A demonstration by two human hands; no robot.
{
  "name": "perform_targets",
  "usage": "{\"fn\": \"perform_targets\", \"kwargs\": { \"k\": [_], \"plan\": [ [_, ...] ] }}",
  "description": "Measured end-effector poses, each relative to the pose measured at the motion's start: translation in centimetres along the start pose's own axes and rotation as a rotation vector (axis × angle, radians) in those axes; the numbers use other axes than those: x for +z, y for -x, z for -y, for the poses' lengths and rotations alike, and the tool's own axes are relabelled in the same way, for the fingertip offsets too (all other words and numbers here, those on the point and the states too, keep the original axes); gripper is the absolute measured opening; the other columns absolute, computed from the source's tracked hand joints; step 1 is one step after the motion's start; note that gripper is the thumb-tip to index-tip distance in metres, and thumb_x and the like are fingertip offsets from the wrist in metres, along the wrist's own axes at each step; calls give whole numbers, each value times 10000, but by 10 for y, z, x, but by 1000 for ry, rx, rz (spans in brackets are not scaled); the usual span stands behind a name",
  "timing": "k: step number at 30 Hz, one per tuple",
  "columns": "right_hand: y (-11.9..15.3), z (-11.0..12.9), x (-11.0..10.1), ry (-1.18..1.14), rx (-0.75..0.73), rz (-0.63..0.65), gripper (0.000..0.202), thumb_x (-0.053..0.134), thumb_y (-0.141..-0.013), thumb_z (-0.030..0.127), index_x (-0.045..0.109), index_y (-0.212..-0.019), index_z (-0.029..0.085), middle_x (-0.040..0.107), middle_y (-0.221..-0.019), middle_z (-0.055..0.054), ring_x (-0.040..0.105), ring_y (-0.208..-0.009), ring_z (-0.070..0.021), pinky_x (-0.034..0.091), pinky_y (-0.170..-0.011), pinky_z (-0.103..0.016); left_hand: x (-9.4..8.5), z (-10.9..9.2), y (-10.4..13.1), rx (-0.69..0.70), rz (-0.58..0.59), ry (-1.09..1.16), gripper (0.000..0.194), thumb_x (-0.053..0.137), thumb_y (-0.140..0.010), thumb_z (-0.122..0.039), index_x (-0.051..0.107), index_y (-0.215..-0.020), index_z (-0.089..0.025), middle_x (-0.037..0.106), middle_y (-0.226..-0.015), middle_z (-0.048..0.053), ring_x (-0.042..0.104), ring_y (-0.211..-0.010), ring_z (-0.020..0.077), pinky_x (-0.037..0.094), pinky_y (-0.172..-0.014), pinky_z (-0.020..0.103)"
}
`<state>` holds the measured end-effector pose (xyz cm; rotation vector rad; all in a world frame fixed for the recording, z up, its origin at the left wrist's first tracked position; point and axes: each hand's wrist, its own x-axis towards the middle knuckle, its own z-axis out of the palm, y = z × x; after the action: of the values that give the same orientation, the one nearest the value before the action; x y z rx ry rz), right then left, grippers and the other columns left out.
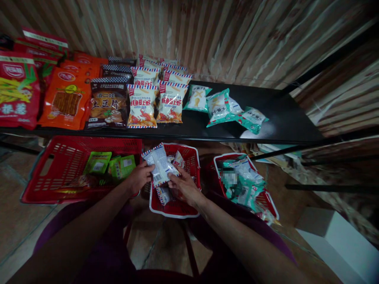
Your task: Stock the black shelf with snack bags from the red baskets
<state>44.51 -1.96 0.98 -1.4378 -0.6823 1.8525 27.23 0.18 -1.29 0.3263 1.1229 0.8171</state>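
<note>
A white snack bag (160,165) with a striped edge, its printed back facing up, is held between both hands over the middle red basket (174,213). My left hand (140,177) grips its left edge. My right hand (184,185) has its fingers closed on the lower right side. Under it, more white bags (164,195) lie in that basket. On the black shelf (284,114) above stand white-and-red snack bags (142,105) in rows, with several teal bags (197,98) to their right.
A wide red basket (59,154) at left holds green packets (122,167). The right basket (271,205) holds teal bags (245,185). Brown (108,103), orange (66,98) and red bags (17,88) fill the shelf's left. A white box (340,236) sits at lower right.
</note>
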Motion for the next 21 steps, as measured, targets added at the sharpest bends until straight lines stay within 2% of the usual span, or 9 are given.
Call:
{"fn": "perform_targets", "kwargs": {
  "k": [3, 6, 8, 11, 14, 16, 18, 21],
  "plan": [
    [-1, 2, -2, 13, -60, -3, 420, 709, -632, 314, 593, -1013, 179, 552, -610, 60, 429, -466, -50, 418, -504, -202, 0, -2, 0, 83, -26, -31, 322, 702, -640, -241, 577, -929, -176, 683, -905, 64, 650, -776, 191, 493, -731, 321],
    [-2, 2, -6, 97, -93, 29, 400, 677, -653, 306, 613, -1026, 178, 557, -631, 50, 399, -469, -53, 383, -481, -201, -3, -9, -2, 278, -139, -73, 312, 683, -650, -278, 593, -941, -207, 672, -952, 33, 624, -875, 182, 463, -788, 294],
    [-2, 0, -11, 224, -100, 93, 397, 652, -671, 310, 627, -1046, 180, 567, -632, 41, 399, -474, -62, 358, -471, -201, -6, -16, -3, 339, -199, -114, 314, 681, -650, -301, 614, -944, -211, 673, -929, 19, 608, -885, 177, 446, -786, 265],
    [-3, -1, -20, 471, -124, 168, 351, 607, -705, 303, 658, -1031, 184, 602, -649, 16, 449, -510, -92, 367, -491, -218, -11, -23, -3, 280, -183, -265, 288, 681, -639, -348, 657, -874, -183, 682, -832, 27, 598, -783, 180, 439, -720, 257],
    [-3, 2, -29, 690, -220, 184, 303, 567, -739, 282, 680, -1010, 210, 657, -774, -16, 525, -614, -130, 418, -568, -249, -12, -25, 0, 195, -68, -424, 273, 633, -670, -406, 677, -793, -166, 675, -724, 31, 575, -666, 174, 433, -666, 269],
    [-3, 5, -33, 775, -277, 190, 304, 545, -757, 273, 676, -1028, 227, 666, -803, -14, 547, -653, -141, 433, -607, -260, -11, -24, 1, 201, -27, -457, 262, 621, -678, -409, 675, -766, -168, 661, -691, 19, 559, -642, 162, 424, -653, 260],
    [-2, 7, -35, 806, -300, 190, 328, 530, -769, 267, 656, -1069, 231, 660, -769, -5, 552, -641, -140, 440, -619, -263, -10, -23, 1, 235, -52, -456, 226, 630, -663, -381, 664, -749, -175, 643, -680, 2, 544, -638, 148, 415, -645, 245],
    [0, 8, -34, 823, -300, 143, 365, 524, -771, 254, 623, -1120, 219, 648, -733, -2, 551, -599, -133, 449, -612, -265, -9, -20, -2, 271, -164, -428, 155, 617, -643, -332, 624, -693, -186, 602, -645, -17, 520, -616, 137, 410, -624, 240]
  ]
}}
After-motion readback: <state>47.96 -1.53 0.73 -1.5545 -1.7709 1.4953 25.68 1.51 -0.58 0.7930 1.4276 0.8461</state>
